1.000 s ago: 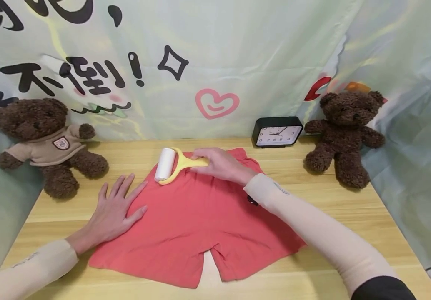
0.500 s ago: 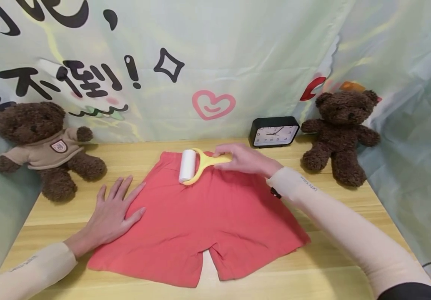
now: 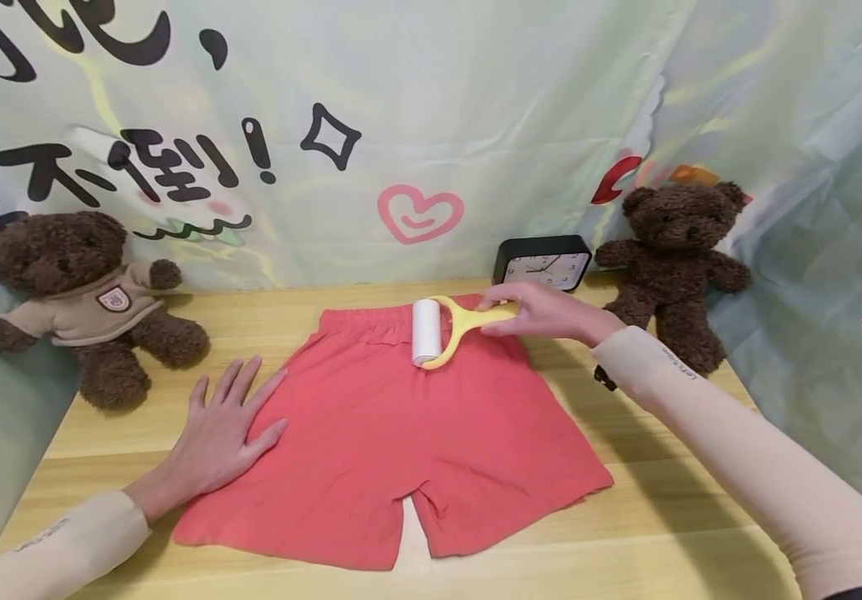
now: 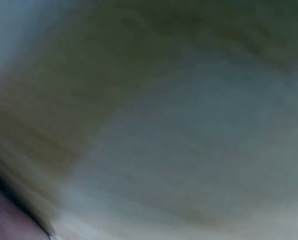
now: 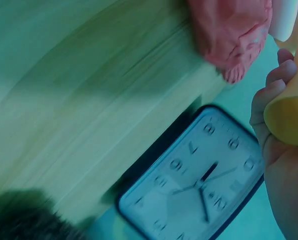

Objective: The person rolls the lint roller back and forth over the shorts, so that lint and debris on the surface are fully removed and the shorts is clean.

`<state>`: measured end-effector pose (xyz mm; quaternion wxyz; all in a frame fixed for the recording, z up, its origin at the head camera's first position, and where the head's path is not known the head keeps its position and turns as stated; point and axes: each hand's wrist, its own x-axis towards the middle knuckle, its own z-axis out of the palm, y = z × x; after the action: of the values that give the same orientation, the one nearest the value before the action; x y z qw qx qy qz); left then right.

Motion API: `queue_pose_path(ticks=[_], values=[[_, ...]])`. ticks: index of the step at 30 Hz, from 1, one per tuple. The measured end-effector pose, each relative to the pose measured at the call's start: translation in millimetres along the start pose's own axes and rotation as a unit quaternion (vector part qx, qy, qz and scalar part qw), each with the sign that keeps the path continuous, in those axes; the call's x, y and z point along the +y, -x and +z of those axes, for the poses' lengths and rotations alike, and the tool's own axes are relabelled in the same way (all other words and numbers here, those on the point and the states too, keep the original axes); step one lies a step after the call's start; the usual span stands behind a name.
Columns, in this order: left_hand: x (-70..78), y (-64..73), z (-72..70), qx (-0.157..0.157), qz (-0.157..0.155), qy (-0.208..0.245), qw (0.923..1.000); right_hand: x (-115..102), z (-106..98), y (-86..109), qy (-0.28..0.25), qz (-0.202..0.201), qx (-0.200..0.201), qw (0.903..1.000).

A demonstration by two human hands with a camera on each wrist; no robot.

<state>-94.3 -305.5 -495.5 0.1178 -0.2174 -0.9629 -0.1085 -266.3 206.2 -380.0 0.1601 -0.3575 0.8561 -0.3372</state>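
Red shorts lie spread flat on the wooden table, waistband toward the back. My right hand grips the yellow handle of a lint roller, whose white roll is over the waistband near its middle. The right wrist view shows curled fingers around the handle's yellow end. With fingers spread, my left hand rests on the left edge of the shorts. The left wrist view is a blur, with only a bit of skin at its lower left corner.
Behind the right hand stands a black-framed clock, partly covered by that hand. A brown teddy bear sits at the back right, close to the right forearm. Another bear in a beige top sits at the left. A printed cloth hangs behind the table.
My right hand has moved the lint roller rightward along the waistband, from the left end to about the middle. The left hand has stayed on the shorts. The head view has shifted slightly.
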Motion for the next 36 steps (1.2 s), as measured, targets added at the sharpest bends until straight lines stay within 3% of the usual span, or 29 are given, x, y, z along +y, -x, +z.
queue_pose_path(ticks=[13, 19, 30, 36], values=[[-2.6, 3.5, -1.5, 0.0, 0.001, 0.001, 1.0, 22.2, -28.6, 50.9, 0.036, 0.027, 0.021, 0.9987], [-3.3, 4.8, -1.2, 0.001, -0.002, 0.0, 1.0, 30.5, -41.3, 77.5, 0.06, 0.067, 0.039, 0.9952], [-2.7, 3.9, 0.2, 0.001, 0.0, 0.004, 1.0, 29.7, -61.1, 116.9, 0.095, 0.092, 0.038, 0.9905], [-4.1, 2.3, 1.0, -0.013, 0.0, 0.002, 0.9999, 30.6, -66.8, 154.9, 0.123, 0.093, 0.081, 0.9848]])
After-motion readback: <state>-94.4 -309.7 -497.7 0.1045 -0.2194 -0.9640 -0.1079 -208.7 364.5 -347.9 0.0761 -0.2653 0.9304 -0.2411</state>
